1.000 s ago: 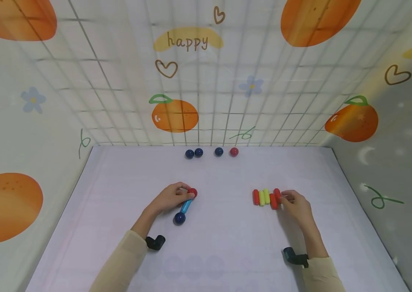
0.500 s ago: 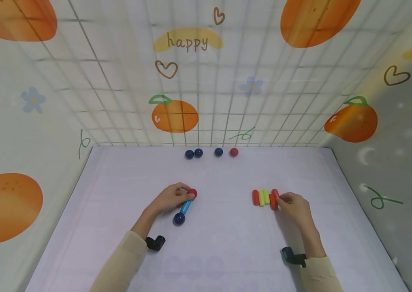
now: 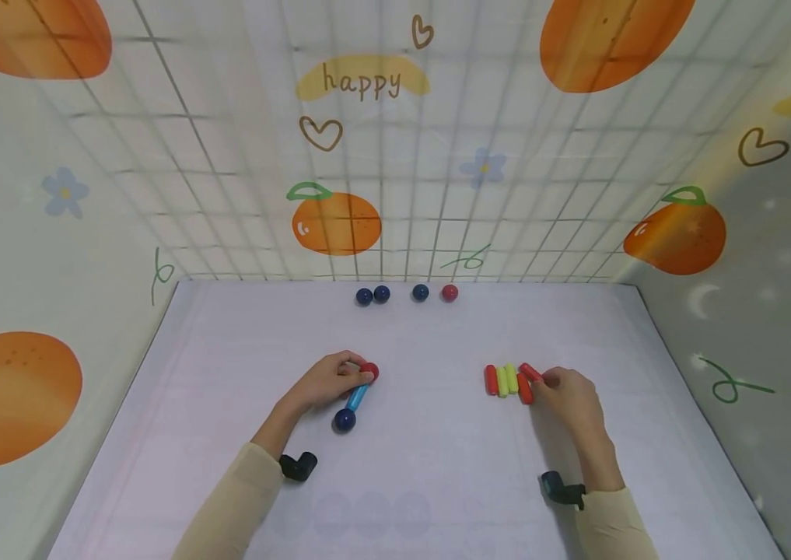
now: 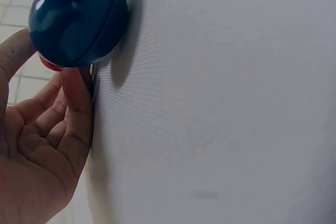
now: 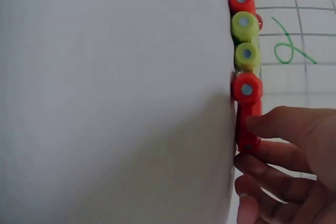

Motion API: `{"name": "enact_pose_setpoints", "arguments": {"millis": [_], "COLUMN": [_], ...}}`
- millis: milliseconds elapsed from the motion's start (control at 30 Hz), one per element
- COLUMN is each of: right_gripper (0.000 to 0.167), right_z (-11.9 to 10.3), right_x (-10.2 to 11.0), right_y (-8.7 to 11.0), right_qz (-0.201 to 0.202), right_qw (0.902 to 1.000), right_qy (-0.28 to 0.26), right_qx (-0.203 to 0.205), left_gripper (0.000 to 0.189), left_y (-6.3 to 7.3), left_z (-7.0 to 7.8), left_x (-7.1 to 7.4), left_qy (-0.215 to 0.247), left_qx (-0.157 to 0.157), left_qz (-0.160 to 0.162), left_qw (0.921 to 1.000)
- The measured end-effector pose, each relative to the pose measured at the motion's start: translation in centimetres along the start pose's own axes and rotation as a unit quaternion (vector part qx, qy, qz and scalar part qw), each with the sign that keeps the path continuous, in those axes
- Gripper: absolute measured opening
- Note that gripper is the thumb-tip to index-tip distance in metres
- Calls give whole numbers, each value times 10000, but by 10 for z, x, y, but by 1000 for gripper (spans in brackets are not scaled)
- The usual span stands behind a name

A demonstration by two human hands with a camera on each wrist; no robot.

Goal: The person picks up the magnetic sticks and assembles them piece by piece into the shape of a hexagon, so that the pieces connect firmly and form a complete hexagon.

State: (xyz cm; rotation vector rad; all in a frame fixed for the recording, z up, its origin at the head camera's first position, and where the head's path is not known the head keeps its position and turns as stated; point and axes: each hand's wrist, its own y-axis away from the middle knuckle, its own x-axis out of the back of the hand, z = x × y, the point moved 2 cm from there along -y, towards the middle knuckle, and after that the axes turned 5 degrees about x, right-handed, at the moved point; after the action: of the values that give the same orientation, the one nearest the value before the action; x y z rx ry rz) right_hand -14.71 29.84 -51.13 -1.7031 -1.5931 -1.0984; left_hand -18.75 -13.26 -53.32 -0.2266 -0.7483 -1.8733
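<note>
My left hand (image 3: pixel 327 379) pinches a red ball (image 3: pixel 371 369) at the far end of a light blue magnetic rod (image 3: pixel 358 397). A dark blue ball (image 3: pixel 344 421) sits on the rod's near end and looms large in the left wrist view, partly covering the fingers. My right hand (image 3: pixel 572 397) pinches a red magnetic rod (image 5: pixel 249 124) between thumb and fingers, slanted at the right end of a row. Beside it lie another red rod (image 3: pixel 524 389), two yellow-green rods (image 3: pixel 511 379) and a further red rod (image 3: pixel 491 379).
Along the back edge of the white table (image 3: pixel 423 467) stand several balls: a pair of dark blue balls (image 3: pixel 372 295), a single dark blue ball (image 3: pixel 420 292) and a red ball (image 3: pixel 449 292). A patterned curtain (image 3: pixel 542 225) rises behind them. Black wrist-worn pieces (image 3: pixel 299 466) jut from both sleeves.
The right hand has closed its fingers on the rightmost red rod and swung it from nearly upright in view to a slant, far end leftward. The left hand stays with its red ball.
</note>
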Motion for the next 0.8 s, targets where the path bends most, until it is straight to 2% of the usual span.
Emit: {"name": "enact_pose_setpoints", "arguments": {"millis": [100,333,533,800], "right_gripper": [34,34,34,22], "right_z": [2,-2,-28,-72], "right_x": [-1,1,-6,-35], "right_y": [-1,-2,-5,-7], "right_qz": [30,389,291,56], "right_qw": [9999,9949,9875,9706], "right_qy": [-127,-885,-1326,-1712], "right_qx": [33,287,796,1689], "left_gripper": [55,54,54,53], "left_y": [-1,-1,-1,-1], "left_z": [-1,0,-1,-2], "left_x": [0,0,1,0], "left_qy": [9,13,38,46], "left_qx": [-6,-13,-26,-42], "left_qz": [-7,-24,-21,-26], "left_qw": [10000,10000,10000,10000]}}
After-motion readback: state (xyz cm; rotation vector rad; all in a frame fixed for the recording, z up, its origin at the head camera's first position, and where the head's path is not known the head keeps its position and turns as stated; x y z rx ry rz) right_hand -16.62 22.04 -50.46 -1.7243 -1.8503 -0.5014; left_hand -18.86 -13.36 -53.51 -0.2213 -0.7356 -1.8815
